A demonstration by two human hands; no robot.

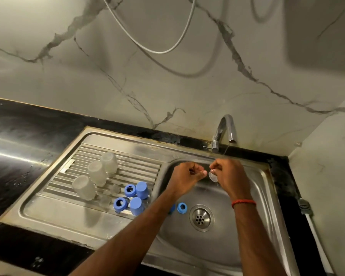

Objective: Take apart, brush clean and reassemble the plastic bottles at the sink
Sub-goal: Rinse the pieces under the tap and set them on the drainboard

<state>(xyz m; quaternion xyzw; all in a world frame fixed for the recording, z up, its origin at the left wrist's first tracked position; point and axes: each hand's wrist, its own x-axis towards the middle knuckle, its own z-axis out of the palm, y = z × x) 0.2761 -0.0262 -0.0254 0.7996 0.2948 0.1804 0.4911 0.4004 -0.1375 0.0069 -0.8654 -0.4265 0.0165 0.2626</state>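
Three translucent bottle bodies [97, 173] stand upside down on the ribbed drainboard [127, 164]. Beside them are two blue caps [141, 190], two blue collar rings [120, 203] and two clear teats [115, 189]. A third blue ring [182, 207] lies in the basin, with another blue part [172, 208] half hidden behind my left forearm. Over the basin my right hand [230, 176] pinches a small clear teat [212, 176] below the running water. My left hand [187, 176], fingers curled, pinches its left edge with the thumb tip.
The chrome tap [225, 130] runs a thin stream into the steel sink [263, 176]. The drain strainer [201, 217] sits just below my wrists. A white hose with a grey end [315, 236] lies along the right rim. Black countertop [18, 136] lies left.
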